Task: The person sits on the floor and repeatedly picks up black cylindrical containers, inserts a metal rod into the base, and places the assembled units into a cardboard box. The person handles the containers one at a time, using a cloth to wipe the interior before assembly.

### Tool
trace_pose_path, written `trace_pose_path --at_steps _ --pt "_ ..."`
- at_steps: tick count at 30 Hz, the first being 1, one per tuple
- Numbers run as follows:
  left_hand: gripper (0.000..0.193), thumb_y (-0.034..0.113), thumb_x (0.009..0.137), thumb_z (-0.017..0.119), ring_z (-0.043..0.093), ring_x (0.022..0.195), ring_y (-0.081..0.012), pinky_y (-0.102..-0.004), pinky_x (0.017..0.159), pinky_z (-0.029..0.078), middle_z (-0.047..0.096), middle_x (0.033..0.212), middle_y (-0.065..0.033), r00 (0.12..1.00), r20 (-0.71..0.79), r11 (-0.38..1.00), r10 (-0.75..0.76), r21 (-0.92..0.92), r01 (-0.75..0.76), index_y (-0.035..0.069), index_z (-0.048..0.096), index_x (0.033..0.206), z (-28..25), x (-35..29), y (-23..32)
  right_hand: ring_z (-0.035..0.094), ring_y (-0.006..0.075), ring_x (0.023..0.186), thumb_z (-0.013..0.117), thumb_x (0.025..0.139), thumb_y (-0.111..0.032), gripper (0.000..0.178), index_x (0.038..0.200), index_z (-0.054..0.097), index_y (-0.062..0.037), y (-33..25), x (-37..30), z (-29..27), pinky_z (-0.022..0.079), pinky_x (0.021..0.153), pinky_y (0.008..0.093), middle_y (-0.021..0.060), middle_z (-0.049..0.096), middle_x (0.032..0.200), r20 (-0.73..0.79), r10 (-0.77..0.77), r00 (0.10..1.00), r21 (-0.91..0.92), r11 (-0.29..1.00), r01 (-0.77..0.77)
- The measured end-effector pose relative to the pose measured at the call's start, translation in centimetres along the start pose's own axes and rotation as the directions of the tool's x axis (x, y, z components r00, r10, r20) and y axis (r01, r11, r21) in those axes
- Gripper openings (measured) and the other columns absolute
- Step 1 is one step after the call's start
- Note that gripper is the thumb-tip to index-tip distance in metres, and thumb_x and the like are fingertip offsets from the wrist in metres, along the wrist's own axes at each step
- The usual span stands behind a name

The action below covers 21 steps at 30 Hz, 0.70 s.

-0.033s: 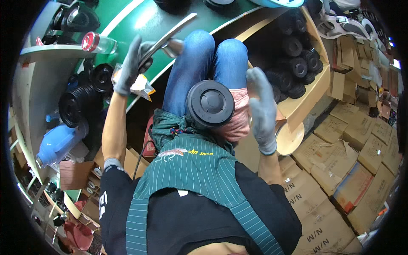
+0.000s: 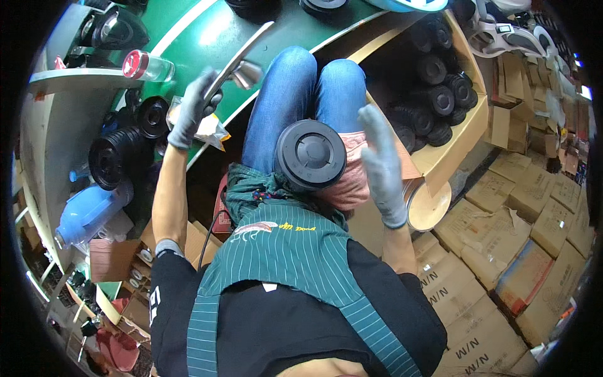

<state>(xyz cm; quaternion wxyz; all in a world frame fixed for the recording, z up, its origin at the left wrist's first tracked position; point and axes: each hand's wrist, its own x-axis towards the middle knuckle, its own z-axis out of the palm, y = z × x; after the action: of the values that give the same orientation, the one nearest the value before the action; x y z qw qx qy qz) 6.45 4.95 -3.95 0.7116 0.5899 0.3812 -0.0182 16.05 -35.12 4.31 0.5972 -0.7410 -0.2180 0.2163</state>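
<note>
My left hand [image 2: 191, 110], in a grey glove, is raised and closed around the lower end of a long thin metal bar [image 2: 242, 60] that slants up over the edge of the green belt. A black round disc-shaped part [image 2: 311, 154] lies on my lap on a pink cloth [image 2: 355, 182], over my blue-jeaned knees [image 2: 301, 88]. Beside the disc, on its right, my grey-gloved right hand [image 2: 380, 166] is held up with its fingers straight and apart, holding nothing and not touching the disc.
A green conveyor belt [image 2: 207, 31] curves across the top. A wooden crate [image 2: 449, 157] of several black round parts stands at right. Cardboard boxes [image 2: 502, 251] fill the lower right. At left are a red-capped bottle [image 2: 147, 66], black round parts [image 2: 113, 157] and a blue jug [image 2: 88, 210].
</note>
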Motion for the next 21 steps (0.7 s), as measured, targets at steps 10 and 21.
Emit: trace_pose_path --at_steps 10,21 --pt "0.053 0.050 0.101 0.064 0.074 0.105 -0.0446 -0.0545 0.091 0.057 0.078 0.111 -0.0227 0.841 -0.302 0.621 0.448 0.782 -0.050 0.010 0.068 0.136 2.4 2.3 -7.1 0.044 0.0445 0.153 0.102 0.064 -0.039 0.110 0.156 0.053 -0.0044 2.0 -1.7 3.6 0.039 0.124 0.0503 0.0284 0.039 0.168 0.266 -0.111 0.957 -0.476 0.849 0.231" --pt "0.051 0.007 0.093 0.072 0.066 0.124 -0.0409 -0.0483 0.109 0.051 0.068 0.135 -0.0228 0.516 0.123 0.224 0.848 0.798 -0.559 -0.002 0.063 0.142 1.1 -7.8 -4.4 0.042 0.0496 0.153 0.102 0.066 -0.034 0.100 0.153 0.059 -0.0090 -4.2 1.9 2.7 0.039 0.125 0.0567 0.0305 0.036 0.169 0.129 -0.678 0.724 -0.408 0.629 0.662"
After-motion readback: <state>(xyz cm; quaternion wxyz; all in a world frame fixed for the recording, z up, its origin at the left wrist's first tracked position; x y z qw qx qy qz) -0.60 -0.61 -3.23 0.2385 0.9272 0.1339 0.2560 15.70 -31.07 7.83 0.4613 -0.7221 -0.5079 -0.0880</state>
